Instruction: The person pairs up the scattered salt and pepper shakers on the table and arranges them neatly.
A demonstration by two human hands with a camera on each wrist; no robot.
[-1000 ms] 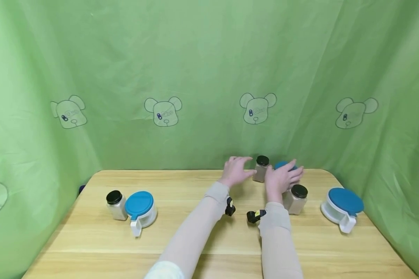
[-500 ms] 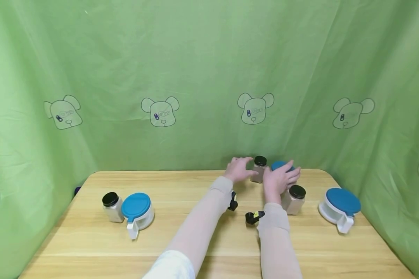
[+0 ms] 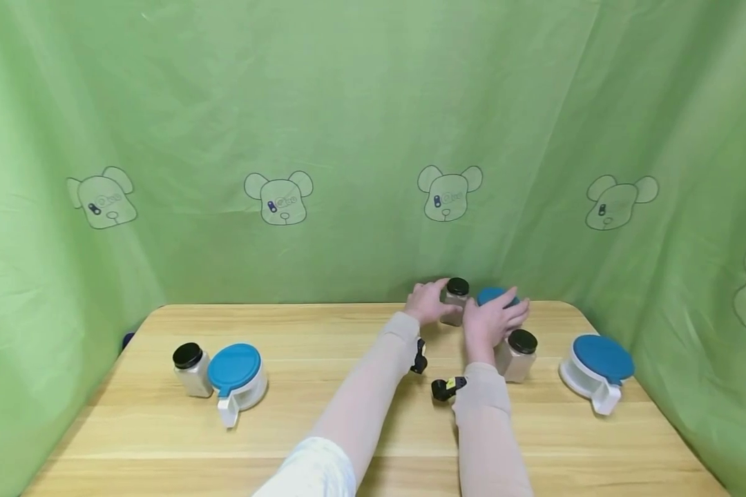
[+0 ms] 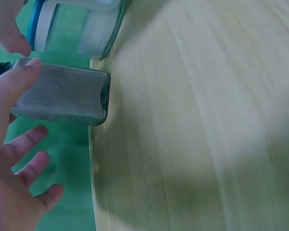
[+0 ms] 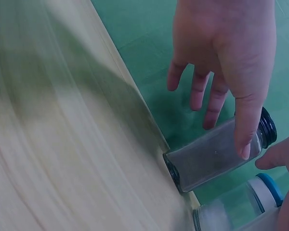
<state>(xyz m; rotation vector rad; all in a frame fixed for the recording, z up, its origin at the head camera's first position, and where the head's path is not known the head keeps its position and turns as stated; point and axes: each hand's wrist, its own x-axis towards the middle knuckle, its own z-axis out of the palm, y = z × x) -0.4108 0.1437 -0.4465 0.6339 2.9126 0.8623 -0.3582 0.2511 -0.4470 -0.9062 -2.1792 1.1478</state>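
Note:
My left hand is at a clear square jar with a black lid, near the table's back edge. Its thumb lies across the jar body just under the lid, the index finger is mostly hidden behind it, and the other fingers spread apart. The jar stands upright with greyish contents. Over a round blue-lidded jar to the right, my right hand extends its fingers. That hand partly covers this jar; whether they touch cannot be told.
Another black-lidded jar stands beside the right wrist. A blue-lidded pot with a white handle is at the right. At the left, a black-lidded jar stands beside a similar blue-lidded pot. A green curtain hangs behind the table.
My left hand has closed in rightward on the black-lidded jar, its thumb now overlapping the jar. The head view has turned slightly right. The right hand keeps its place by the blue-lidded jar.

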